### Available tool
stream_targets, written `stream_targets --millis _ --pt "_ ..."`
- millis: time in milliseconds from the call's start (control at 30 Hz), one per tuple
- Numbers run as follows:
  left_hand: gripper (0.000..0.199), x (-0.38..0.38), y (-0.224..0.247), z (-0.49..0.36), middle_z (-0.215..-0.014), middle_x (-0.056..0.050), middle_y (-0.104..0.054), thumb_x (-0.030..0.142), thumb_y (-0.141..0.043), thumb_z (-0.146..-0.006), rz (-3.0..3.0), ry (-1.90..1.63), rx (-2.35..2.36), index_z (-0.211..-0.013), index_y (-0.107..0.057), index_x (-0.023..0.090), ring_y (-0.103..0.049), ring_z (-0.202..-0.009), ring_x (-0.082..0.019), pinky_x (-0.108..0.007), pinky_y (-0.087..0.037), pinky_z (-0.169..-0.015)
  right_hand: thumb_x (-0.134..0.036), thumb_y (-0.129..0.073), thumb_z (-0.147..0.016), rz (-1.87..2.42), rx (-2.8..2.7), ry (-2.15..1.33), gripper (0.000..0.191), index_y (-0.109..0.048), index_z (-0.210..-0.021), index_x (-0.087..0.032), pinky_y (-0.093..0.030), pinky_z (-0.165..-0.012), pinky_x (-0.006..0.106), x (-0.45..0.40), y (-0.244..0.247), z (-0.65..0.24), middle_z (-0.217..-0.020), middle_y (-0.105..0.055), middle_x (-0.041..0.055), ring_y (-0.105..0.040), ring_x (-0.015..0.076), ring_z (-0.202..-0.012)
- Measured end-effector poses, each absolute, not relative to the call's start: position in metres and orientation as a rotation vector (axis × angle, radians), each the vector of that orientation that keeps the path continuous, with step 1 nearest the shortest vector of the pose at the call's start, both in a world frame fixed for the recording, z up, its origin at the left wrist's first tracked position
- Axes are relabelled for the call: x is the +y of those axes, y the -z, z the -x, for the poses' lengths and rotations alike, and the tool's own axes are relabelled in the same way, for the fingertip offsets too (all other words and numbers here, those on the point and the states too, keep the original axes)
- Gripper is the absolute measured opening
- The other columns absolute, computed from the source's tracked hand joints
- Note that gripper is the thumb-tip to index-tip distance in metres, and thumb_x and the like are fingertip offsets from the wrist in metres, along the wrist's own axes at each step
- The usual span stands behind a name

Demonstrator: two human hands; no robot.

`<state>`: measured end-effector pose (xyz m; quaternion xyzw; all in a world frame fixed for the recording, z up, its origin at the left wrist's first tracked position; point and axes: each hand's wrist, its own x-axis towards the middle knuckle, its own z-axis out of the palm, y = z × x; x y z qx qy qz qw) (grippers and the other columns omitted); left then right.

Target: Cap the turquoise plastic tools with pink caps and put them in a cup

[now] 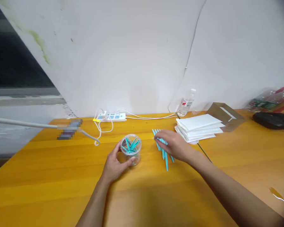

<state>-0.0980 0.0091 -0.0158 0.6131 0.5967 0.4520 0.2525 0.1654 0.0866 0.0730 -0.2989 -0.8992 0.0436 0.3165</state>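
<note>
My left hand (117, 164) is wrapped round a clear round plastic jar (136, 159) that stands upright and uncapped on the wooden table. Several thin turquoise pointed sticks (131, 145) lean inside it at different angles. To the right of the jar, more turquoise sticks (166, 160) lie side by side on the wood. Over that row is my right hand (171, 143), its fingers pinched together near the far ends of the sticks. What the right fingertips hold, if anything, is too small to make out.
Behind the row lies a stack of white paper packets (198, 126), with a brown cardboard box (227, 115) beside it. A water bottle (186, 104) and a power strip (112, 117) with white cables sit along the wall. At left is a blurred phone-like object (70, 129); at right, a black item (272, 120).
</note>
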Motion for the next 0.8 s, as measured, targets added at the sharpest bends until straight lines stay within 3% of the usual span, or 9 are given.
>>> stream_targets --millis 133,233,400,467,533,633,800 --pt "0.07 0.01 0.016 0.098 -0.126 -0.009 -0.065 0.041 -0.078 -0.074 -1.682 -1.263 1.589 -0.135 -0.05 0.021 -0.062 -0.114 -0.024 -0.039 -0.047 -0.102 -0.022 -0.062 -0.09 0.665 -1.863 -0.472 0.008 -0.064 -0.097 -0.019 -0.053 -0.073 0.026 0.073 -0.12 -0.138 -0.086 -0.069 0.0012 -0.065 0.0118 -0.075" --pt "0.068 0.011 0.016 0.097 -0.127 -0.009 -0.065 0.04 -0.077 -0.075 -1.69 -1.273 1.573 -0.134 -0.051 0.021 -0.062 -0.113 -0.025 -0.039 -0.048 -0.101 -0.022 -0.061 -0.09 0.588 -1.873 -0.639 0.024 -0.061 -0.114 -0.019 -0.054 -0.072 0.026 0.074 -0.115 -0.105 -0.086 -0.068 0.0011 -0.065 0.0114 -0.073" --pt "0.071 0.01 0.014 0.097 -0.124 -0.01 -0.066 0.042 -0.077 -0.074 -1.674 -1.246 1.6 -0.136 -0.05 0.021 -0.063 -0.112 -0.026 -0.041 -0.048 -0.1 -0.033 -0.066 -0.088 0.704 -2.273 -0.334 0.035 -0.064 -0.122 -0.021 -0.049 -0.093 0.039 0.082 -0.074 -0.113 -0.115 -0.065 0.0103 -0.06 0.0224 -0.108" --pt "0.073 0.009 0.015 0.098 -0.125 -0.01 -0.065 0.042 -0.078 -0.073 -1.668 -1.23 1.619 -0.137 -0.049 0.021 -0.061 -0.115 -0.027 -0.041 -0.047 -0.101 -0.036 -0.066 -0.088 0.834 -2.333 -0.205 0.041 -0.062 -0.126 -0.02 -0.048 -0.094 0.04 0.083 -0.058 -0.144 -0.118 -0.062 0.0126 -0.058 0.0245 -0.11" --pt "0.074 0.009 0.015 0.098 -0.128 -0.01 -0.064 0.042 -0.078 -0.073 -1.667 -1.228 1.618 -0.137 -0.048 0.022 -0.06 -0.117 -0.027 -0.041 -0.047 -0.102 -0.025 -0.057 -0.093 0.944 -2.543 -0.11 0.03 -0.065 -0.122 -0.02 -0.05 -0.083 0.037 0.082 -0.043 -0.179 -0.102 -0.064 0.0102 -0.061 0.0222 -0.095" --pt "0.073 0.009 0.016 0.098 -0.127 -0.009 -0.065 0.042 -0.078 -0.073 -1.664 -1.232 1.606 -0.136 -0.049 0.022 -0.061 -0.116 -0.025 -0.039 -0.047 -0.102 -0.011 -0.052 -0.092 0.996 -2.902 0.002 0.03 -0.071 -0.11 -0.024 -0.046 -0.07 0.032 0.078 -0.018 -0.216 -0.09 -0.063 0.0074 -0.059 0.0197 -0.08" --pt "0.07 0.01 0.015 0.097 -0.122 -0.008 -0.066 0.04 -0.078 -0.074 -1.66 -1.23 1.598 -0.135 -0.05 0.021 -0.062 -0.11 -0.024 -0.04 -0.047 -0.1 -0.017 -0.052 -0.094 0.796 -3.126 0.085 0.022 -0.071 -0.083 -0.019 -0.043 -0.067 0.031 0.074 0.011 -0.223 -0.085 -0.063 0.0066 -0.057 0.0201 -0.081"
